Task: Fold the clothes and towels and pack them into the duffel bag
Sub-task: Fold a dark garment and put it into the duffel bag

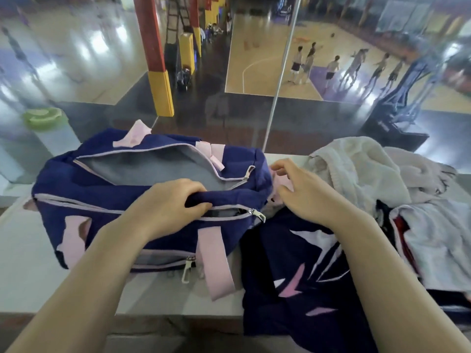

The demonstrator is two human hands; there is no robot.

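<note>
On a pale ledge (30,276) by a glass pane, a navy duffel bag (107,197) w/ pink straps lies on its side, its top zip open and grey lining showing. No brand, label or writing can be read anywhere (the bag's zipper pulls are plain metal).

Left hand (168,205) grips a fold of the bag's navy fabric at the near edge of the opening, fingers curled round it. Right hand (303,192) rests at the bag's right end, fingers spread and relaxed, fingertips touching a pink strip there; it holds nothing.

Just right of the bag, unfolded: a navy sports garment (293,271) w/ white and pink slashes, its lower edge hanging off the ledge; a white ribbed knit (356,171) heaped behind it; a pale towel (418,171) further right; a white garment (438,240) w/ red and dark trim, cut off at the frame's right edge.

A green-lidded bottle (46,121) stands far left, blurred. Beyond the glass, a basketball court (267,70) w/ people, too blurred for detail.
</note>
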